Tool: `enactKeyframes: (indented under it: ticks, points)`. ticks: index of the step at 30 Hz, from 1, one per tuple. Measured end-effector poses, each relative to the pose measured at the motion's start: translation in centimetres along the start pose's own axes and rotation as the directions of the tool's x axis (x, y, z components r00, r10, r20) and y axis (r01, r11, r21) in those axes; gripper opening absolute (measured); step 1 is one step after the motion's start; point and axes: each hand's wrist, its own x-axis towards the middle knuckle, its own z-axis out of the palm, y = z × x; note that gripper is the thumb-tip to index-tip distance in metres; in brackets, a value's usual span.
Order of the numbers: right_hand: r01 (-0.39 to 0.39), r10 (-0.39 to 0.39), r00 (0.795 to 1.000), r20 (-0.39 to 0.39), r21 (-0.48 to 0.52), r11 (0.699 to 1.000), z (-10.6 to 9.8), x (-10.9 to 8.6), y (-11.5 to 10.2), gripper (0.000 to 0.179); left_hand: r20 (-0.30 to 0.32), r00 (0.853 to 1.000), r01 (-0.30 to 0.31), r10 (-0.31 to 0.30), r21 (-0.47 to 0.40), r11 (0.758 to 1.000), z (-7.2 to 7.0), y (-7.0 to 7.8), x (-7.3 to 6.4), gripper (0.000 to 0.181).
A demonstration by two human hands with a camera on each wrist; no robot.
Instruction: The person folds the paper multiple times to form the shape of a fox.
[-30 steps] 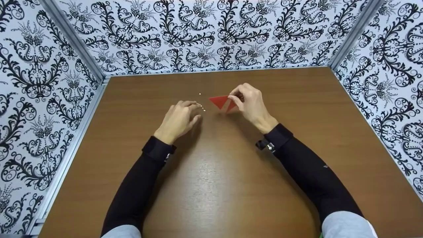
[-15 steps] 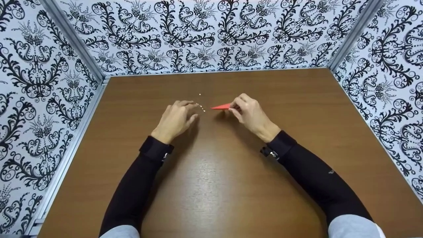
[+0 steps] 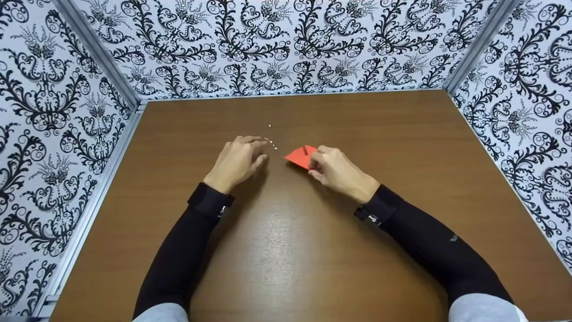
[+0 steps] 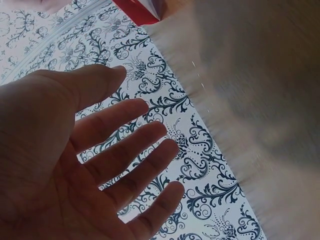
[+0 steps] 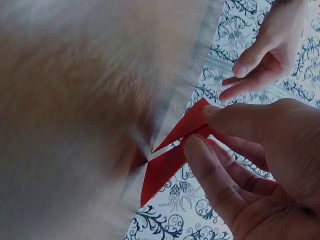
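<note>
My right hand (image 3: 342, 172) pinches a red folded piece (image 3: 295, 156), which looks like paper, right of the table's middle. A dark slit or gap shows across its top in the head view. In the right wrist view, the thumb and a finger hold the red piece (image 5: 165, 170), and two pointed flaps spread away from them. My left hand (image 3: 234, 163) hovers or rests over the table with fingers loosely extended and holds nothing; contact cannot be told. In the left wrist view its fingers (image 4: 135, 155) are spread apart. Several tiny white bits (image 3: 273, 144) lie by its fingertips.
One lone white speck (image 3: 269, 125) lies farther back on the brown wooden table (image 3: 277, 232). Black-and-white patterned walls (image 3: 286, 49) stand at the back and both sides, with grey metal posts (image 3: 96, 53) at the corners.
The right hand has come nearer to me with the red piece and tilted it, so a broad face now shows where a thin edge did. The left hand has barely moved.
</note>
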Motion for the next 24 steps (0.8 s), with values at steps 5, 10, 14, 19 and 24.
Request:
enactKeyframes:
  ticks: [5,10,14,19,24]
  points:
    - [0.003,-0.002,0.999,0.034,-0.008,1.0,0.3,-0.3,-0.4,0.009,0.0,1.0,-0.009,0.009,-0.007,1.0,0.0,0.1,-0.1,0.044]
    - [-0.016,0.016,0.999,0.049,0.0,1.0,0.1,-0.3,-0.7,0.007,0.002,1.0,-0.017,0.017,-0.015,1.0,-0.1,0.2,-0.2,0.044]
    - [-0.061,0.061,0.997,0.041,0.006,0.998,-0.5,0.0,-0.5,0.006,0.001,1.0,-0.016,0.016,-0.023,1.0,-0.2,0.3,-0.1,0.043]
    - [-0.134,0.135,0.991,-0.008,0.01,0.991,-1.5,0.6,0.3,0.004,-0.007,1.0,-0.028,0.028,-0.029,0.999,-0.1,0.3,0.0,0.044]
    - [-0.198,0.198,0.979,-0.037,0.016,0.98,-2.2,1.5,1.3,0.007,-0.019,0.999,-0.04,0.04,-0.026,0.999,0.0,0.4,0.1,0.044]
